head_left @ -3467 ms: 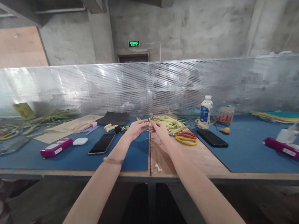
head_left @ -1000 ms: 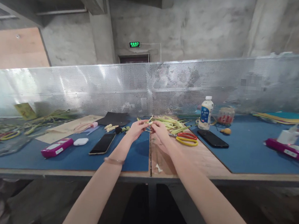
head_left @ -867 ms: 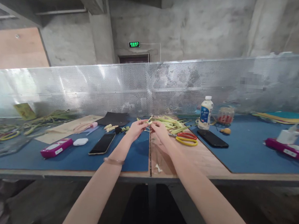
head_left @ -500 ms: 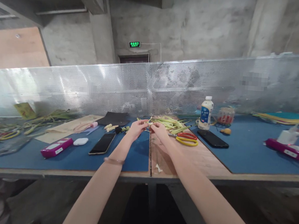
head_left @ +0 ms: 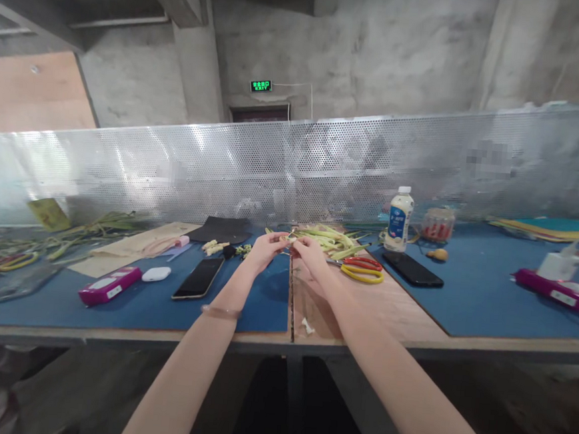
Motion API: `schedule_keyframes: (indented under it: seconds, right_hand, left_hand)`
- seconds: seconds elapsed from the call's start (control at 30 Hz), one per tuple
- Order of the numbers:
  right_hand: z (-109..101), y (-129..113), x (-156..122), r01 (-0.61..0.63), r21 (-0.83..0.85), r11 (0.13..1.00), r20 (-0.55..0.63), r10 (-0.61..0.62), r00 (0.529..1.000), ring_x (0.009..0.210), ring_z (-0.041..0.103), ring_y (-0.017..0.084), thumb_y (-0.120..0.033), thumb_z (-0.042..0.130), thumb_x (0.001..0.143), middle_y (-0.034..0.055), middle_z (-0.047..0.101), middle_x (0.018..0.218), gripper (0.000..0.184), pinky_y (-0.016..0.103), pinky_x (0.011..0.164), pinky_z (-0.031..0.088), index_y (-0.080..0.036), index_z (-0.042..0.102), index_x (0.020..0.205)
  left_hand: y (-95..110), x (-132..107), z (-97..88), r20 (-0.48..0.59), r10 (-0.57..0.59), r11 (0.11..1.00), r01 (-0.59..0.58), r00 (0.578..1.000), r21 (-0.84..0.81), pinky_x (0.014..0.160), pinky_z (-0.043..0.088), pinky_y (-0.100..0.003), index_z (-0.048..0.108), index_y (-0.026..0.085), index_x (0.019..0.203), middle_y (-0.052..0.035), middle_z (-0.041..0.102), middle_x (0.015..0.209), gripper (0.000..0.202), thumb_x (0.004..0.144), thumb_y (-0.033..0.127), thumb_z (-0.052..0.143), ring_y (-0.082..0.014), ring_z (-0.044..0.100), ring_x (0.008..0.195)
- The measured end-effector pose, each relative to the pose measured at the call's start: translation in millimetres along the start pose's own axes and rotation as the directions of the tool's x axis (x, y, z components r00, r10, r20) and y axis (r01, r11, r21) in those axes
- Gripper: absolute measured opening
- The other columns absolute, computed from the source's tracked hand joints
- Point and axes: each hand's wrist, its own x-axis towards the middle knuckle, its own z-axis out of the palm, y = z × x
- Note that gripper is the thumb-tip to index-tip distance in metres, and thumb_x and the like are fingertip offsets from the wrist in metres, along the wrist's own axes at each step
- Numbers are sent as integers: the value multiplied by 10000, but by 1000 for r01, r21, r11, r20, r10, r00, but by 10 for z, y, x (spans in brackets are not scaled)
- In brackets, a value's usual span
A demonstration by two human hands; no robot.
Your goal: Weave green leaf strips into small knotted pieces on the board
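My left hand [head_left: 265, 250] and my right hand [head_left: 310, 255] meet over the middle of the table, fingers pinched. Between their fingertips is a small pale plant strip [head_left: 290, 240], mostly covered by the fingers; its exact kind is too small to make out. Just behind and right of my right hand lies a pile of green and yellowish leaf strips [head_left: 335, 239]. Scissors with red and yellow handles [head_left: 362, 273] rest beside that pile. Left of my left hand are several small knotted pale and dark pieces [head_left: 217, 247]. A white scrap [head_left: 307, 326] lies near the front edge.
A black phone [head_left: 198, 279], a white earphone case [head_left: 156, 274] and a magenta device [head_left: 110, 286] lie on the left. On the right are a bottle [head_left: 399, 219], another phone [head_left: 412, 268], a jar [head_left: 438, 225] and a second magenta device [head_left: 559, 290]. A perforated metal screen [head_left: 223, 165] stands behind.
My fingers have shifted very slightly around the pale strip, and less of it sticks up above them. Everything else stays where it was.
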Motion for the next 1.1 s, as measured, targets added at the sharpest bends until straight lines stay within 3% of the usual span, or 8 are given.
schedule_keyframes:
  seconds: [0.67,0.87,1.1]
  right_hand:
    - [29,-110,-73,38,-126,991,1,-38,999,806,594,156,-293,488,861,52,587,998,242,339,686,500,-142,538,1043]
    - [15,-125,-60,95,-215,972,-59,-110,992,829,589,161,-286,488,861,54,583,1013,235,350,705,494,-145,540,1041]
    - [10,-175,-108,196,-319,927,-83,-234,969,839,584,158,-290,476,866,52,587,1017,214,353,731,485,-160,556,1016]
  left_hand:
    - [-9,1,-20,-42,-38,998,36,998,-43,718,489,-353,521,134,1053,-67,563,1026,264,830,273,495,-165,570,851]
    - [-46,32,-54,-23,-66,993,63,998,-102,735,484,-364,511,137,1072,-73,554,1050,279,830,274,494,-173,566,873]
    - [-104,71,-99,70,-113,979,123,991,-162,746,481,-370,514,136,1072,-76,551,1063,280,830,275,494,-177,563,889]
